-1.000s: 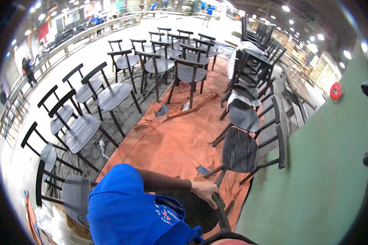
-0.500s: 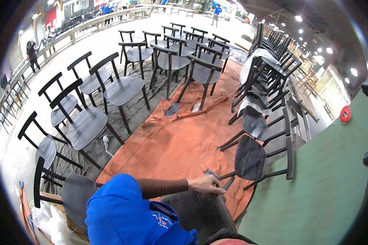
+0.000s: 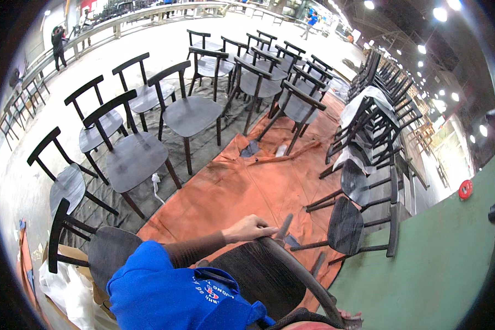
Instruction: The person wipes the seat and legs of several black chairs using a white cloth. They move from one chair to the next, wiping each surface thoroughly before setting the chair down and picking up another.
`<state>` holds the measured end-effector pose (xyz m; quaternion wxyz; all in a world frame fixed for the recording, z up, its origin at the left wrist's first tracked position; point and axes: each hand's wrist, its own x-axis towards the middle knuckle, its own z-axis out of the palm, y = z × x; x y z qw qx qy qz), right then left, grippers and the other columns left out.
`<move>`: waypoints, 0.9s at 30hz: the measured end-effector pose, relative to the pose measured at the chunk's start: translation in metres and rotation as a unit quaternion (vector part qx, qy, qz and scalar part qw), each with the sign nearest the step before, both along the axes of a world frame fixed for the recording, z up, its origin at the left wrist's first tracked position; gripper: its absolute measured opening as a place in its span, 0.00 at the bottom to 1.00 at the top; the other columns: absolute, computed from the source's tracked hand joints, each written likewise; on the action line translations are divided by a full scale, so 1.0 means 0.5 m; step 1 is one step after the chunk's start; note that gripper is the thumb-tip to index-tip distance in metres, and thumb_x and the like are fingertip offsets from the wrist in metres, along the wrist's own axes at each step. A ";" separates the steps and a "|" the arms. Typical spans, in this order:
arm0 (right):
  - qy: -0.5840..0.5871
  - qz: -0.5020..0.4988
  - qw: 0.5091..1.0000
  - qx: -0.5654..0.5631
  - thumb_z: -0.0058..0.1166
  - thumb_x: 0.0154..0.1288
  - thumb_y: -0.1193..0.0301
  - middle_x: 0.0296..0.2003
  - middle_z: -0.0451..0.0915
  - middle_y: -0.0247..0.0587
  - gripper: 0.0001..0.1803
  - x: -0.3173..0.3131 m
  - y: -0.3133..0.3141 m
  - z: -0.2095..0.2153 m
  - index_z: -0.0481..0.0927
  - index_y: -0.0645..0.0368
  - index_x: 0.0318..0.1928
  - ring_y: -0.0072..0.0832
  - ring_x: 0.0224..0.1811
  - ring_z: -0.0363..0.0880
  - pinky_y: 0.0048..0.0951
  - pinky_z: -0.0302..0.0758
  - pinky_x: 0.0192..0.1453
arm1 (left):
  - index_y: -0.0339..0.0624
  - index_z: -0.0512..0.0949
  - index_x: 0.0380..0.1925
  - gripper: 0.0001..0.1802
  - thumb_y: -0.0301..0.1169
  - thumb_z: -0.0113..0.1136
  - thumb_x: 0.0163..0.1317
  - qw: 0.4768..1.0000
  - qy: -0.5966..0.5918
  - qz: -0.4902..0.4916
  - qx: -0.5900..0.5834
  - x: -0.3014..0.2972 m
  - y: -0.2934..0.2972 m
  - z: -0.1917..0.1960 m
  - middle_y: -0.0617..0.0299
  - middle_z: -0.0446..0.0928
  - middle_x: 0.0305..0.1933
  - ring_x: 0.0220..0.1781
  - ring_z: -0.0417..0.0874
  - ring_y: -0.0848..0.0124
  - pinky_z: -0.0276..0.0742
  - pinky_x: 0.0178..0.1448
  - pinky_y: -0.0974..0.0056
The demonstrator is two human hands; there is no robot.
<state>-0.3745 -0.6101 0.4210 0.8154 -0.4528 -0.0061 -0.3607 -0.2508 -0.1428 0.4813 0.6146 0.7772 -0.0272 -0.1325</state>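
Note:
A dark wooden chair is tilted close against my body, its black seat facing up and its curved back rail sweeping down to the right. My left hand is on the upper left end of that rail, fingers bent over it. At the rail's lower right end, near the bottom edge, part of my right hand shows against it; the rest is hidden. Chair legs stick out beyond the rail over the orange sheet.
Several black chairs stand upright to the left and ahead on dark sheeting. Another chair lies tipped at the right, before stacked chairs with white wrapping. A green surface is at right. White plastic lies lower left.
The chair has tilted up, bringing its curved back rail into view. My left hand has moved slightly left and up with it, and part of my right hand now shows.

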 end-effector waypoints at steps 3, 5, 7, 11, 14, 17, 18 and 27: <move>-0.081 0.249 0.950 0.172 0.52 0.63 0.63 0.42 0.76 0.38 0.35 0.089 0.119 0.002 0.61 0.53 0.71 0.33 0.40 0.77 0.38 0.76 0.52 | 0.36 0.85 0.34 0.26 0.52 0.58 0.66 0.996 -0.002 0.091 0.012 -0.063 0.102 -0.022 0.65 0.79 0.26 0.28 0.77 0.76 0.73 0.32 0.67; 0.006 0.255 0.938 0.235 0.53 0.61 0.63 0.34 0.71 0.33 0.33 0.140 0.199 0.000 0.66 0.49 0.69 0.29 0.36 0.71 0.38 0.73 0.49 | 0.36 0.85 0.34 0.25 0.51 0.58 0.66 0.985 0.012 0.167 0.035 -0.119 0.161 -0.036 0.65 0.79 0.26 0.28 0.77 0.76 0.73 0.33 0.67; -0.006 0.407 0.872 0.271 0.53 0.64 0.61 0.33 0.69 0.33 0.26 0.212 0.273 -0.006 0.71 0.51 0.62 0.29 0.36 0.72 0.39 0.74 0.51 | 0.36 0.85 0.34 0.25 0.50 0.58 0.66 0.971 0.002 0.239 0.008 -0.177 0.207 -0.051 0.65 0.80 0.26 0.28 0.77 0.76 0.73 0.33 0.67; 0.059 0.443 0.835 0.320 0.52 0.65 0.59 0.34 0.75 0.37 0.25 0.338 0.436 -0.063 0.74 0.48 0.62 0.29 0.35 0.76 0.37 0.76 0.45 | 0.34 0.85 0.33 0.26 0.51 0.59 0.65 0.927 0.014 0.373 0.022 -0.275 0.286 -0.085 0.62 0.81 0.26 0.29 0.79 0.75 0.74 0.33 0.66; 0.138 0.456 0.821 0.315 0.47 0.66 0.57 0.30 0.76 0.37 0.24 0.419 0.547 -0.099 0.75 0.47 0.61 0.31 0.30 0.77 0.40 0.76 0.41 | 0.34 0.85 0.31 0.26 0.50 0.58 0.66 0.892 0.012 0.452 0.000 -0.329 0.326 -0.110 0.63 0.80 0.24 0.26 0.78 0.77 0.72 0.30 0.68; 0.197 0.493 0.787 0.315 0.44 0.66 0.56 0.29 0.77 0.37 0.23 0.480 0.638 -0.117 0.75 0.46 0.59 0.31 0.28 0.76 0.42 0.76 0.38 | 0.33 0.85 0.29 0.26 0.49 0.58 0.67 0.850 -0.029 0.526 -0.021 -0.358 0.339 -0.133 0.64 0.79 0.23 0.25 0.77 0.77 0.72 0.29 0.68; 0.213 0.505 0.776 0.313 0.43 0.67 0.56 0.29 0.77 0.36 0.22 0.498 0.664 -0.122 0.76 0.46 0.57 0.31 0.27 0.76 0.41 0.75 0.37 | 0.32 0.85 0.29 0.25 0.48 0.59 0.67 0.836 -0.024 0.548 -0.018 -0.365 0.335 -0.142 0.64 0.79 0.23 0.26 0.77 0.77 0.72 0.29 0.68; 0.313 0.574 0.709 0.266 0.41 0.70 0.50 0.25 0.75 0.35 0.21 0.688 0.805 -0.203 0.77 0.45 0.53 0.31 0.25 0.76 0.40 0.73 0.34 | 0.34 0.84 0.28 0.24 0.46 0.57 0.69 0.743 0.017 0.669 -0.016 -0.312 0.274 -0.162 0.66 0.76 0.20 0.20 0.74 0.79 0.69 0.25 0.70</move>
